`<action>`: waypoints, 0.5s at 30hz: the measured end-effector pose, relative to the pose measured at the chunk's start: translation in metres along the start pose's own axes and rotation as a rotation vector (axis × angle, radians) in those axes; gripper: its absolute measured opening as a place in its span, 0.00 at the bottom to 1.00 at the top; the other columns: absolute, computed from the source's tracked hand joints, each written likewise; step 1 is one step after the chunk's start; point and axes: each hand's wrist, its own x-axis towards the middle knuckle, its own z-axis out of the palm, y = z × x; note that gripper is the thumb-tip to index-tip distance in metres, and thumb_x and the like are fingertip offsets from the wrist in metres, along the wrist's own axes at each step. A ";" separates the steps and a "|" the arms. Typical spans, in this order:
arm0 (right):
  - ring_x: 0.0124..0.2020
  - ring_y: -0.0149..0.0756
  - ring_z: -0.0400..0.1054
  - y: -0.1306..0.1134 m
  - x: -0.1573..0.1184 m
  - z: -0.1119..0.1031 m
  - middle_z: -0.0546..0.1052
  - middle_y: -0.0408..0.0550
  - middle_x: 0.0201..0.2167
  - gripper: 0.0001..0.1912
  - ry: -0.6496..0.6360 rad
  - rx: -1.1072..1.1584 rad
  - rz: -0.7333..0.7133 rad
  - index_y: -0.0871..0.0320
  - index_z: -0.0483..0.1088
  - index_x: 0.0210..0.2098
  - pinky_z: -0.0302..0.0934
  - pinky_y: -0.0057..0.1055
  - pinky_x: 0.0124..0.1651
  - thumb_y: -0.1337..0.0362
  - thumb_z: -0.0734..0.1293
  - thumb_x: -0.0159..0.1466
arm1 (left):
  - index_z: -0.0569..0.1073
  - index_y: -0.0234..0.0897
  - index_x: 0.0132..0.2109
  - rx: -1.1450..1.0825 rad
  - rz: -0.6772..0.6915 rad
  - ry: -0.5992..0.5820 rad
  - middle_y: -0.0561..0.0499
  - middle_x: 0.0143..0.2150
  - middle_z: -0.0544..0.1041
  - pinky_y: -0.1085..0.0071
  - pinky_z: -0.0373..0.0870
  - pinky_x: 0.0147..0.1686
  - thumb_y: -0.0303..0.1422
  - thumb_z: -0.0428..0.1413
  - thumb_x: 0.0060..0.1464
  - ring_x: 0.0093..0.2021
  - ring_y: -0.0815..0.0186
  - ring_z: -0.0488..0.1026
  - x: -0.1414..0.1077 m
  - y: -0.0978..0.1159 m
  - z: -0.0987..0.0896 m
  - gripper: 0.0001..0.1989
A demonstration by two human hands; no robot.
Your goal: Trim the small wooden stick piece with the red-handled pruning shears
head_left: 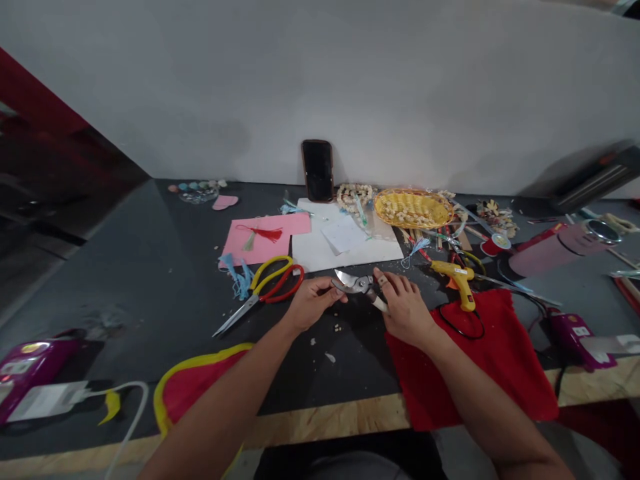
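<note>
My right hand [407, 308] is wrapped round the handles of the pruning shears [357, 283], whose metal blades point left. My left hand [313, 301] is at the blade tips, thumb and fingers pinched together; what it holds there is too small to name. Scissors [259, 293] with one yellow and one red handle lie just left of my left hand. Below the shears, small pale bits [337, 327] are scattered on the dark table [150, 280]. A red cloth [480, 360] lies under my right forearm.
Behind my hands are white sheets [367, 248], pink felt [235, 238] with tassels, an upright phone [318, 171] and a yellow basket [415, 208]. A yellow glue gun [463, 280], red thread spool [495, 245] and pink bottle [555, 252] stand or lie to the right.
</note>
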 end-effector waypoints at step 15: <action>0.48 0.47 0.62 -0.010 0.002 -0.001 0.70 0.56 0.49 0.33 -0.047 -0.060 0.070 0.53 0.52 0.67 0.59 0.39 0.44 0.67 0.60 0.62 | 0.76 0.32 0.27 -0.062 -0.025 0.007 0.49 0.22 0.74 0.76 0.50 0.21 0.45 0.62 0.50 0.19 0.75 0.55 -0.002 -0.004 -0.001 0.18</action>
